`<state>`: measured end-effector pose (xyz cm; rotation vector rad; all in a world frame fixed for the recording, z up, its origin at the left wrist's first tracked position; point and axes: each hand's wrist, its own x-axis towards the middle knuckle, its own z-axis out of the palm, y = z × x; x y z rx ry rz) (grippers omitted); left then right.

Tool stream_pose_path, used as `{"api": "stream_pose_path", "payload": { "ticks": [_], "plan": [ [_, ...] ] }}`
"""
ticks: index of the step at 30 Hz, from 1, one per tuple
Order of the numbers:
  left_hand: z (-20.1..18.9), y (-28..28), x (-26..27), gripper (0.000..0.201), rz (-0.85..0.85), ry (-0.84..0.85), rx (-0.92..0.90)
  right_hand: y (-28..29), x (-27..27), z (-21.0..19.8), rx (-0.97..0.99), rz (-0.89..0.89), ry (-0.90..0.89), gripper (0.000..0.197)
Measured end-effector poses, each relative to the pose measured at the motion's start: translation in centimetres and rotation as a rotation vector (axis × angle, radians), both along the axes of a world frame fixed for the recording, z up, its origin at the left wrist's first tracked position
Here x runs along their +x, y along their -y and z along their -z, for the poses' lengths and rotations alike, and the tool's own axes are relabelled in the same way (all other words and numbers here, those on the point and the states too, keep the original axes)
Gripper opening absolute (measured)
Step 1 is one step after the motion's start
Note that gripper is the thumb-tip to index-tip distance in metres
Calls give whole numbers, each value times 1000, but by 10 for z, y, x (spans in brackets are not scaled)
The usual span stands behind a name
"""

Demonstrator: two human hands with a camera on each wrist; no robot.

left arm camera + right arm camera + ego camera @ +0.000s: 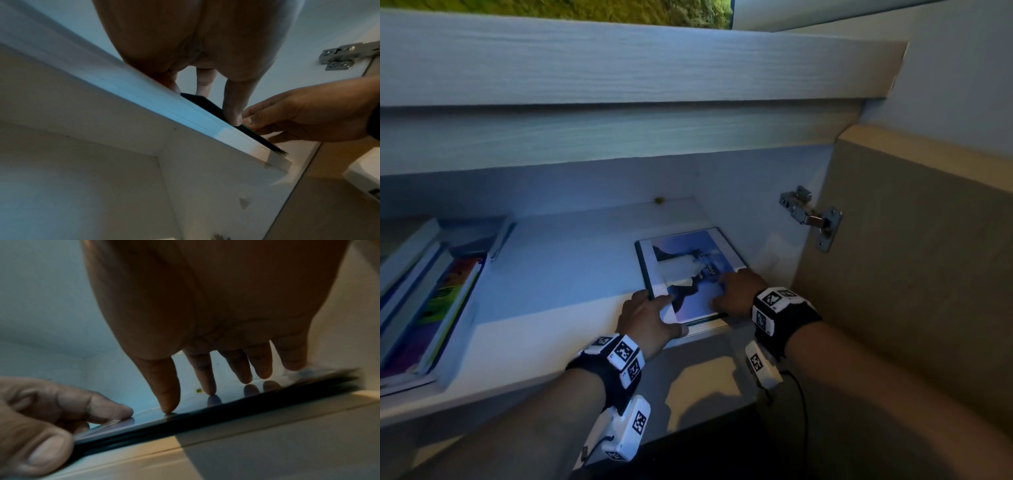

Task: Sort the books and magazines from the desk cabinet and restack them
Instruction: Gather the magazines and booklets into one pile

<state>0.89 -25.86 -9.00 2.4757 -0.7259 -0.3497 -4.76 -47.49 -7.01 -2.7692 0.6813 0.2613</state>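
Observation:
A thin stack of magazines (688,260) with a glossy blue picture cover lies flat at the right end of the cabinet shelf (568,267). Its dark edge overhangs the shelf's front lip (226,415). My left hand (671,315) holds the near-left corner, fingers on the cover and thumb against the front edge (47,449). The right hand (722,291) rests on the near-right part of the cover. Its straight fingertips (168,407) press down on the gloss. From the left wrist view the stack's dark green edge (207,104) shows under my thumb.
Another pile of books (431,308) with a colourful cover lies at the shelf's left end. The desk top (619,68) overhangs above. A metal hinge (811,216) and the open beige door (911,274) stand close on the right. A cable hangs below my right wrist.

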Motion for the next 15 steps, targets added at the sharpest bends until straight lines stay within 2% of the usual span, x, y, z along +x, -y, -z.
{"api": "stream_pose_path", "payload": {
  "ticks": [4, 9, 12, 15],
  "plan": [
    [5, 0, 0, 80, -9, 4, -18, -5, -2, 8, -42, -15, -5, 68],
    [8, 3, 4, 81, -15, 1, -17, -11, -4, 8, -107, -9, -32, 75],
    [-4, -1, 11, 87, 82, -99, 33, -17, -9, 5, -114, -1, -50, 79],
    [-33, -15, 7, 81, 206, -247, 50, -28, -20, -13, -204, -19, -10, 65]
  ]
}}
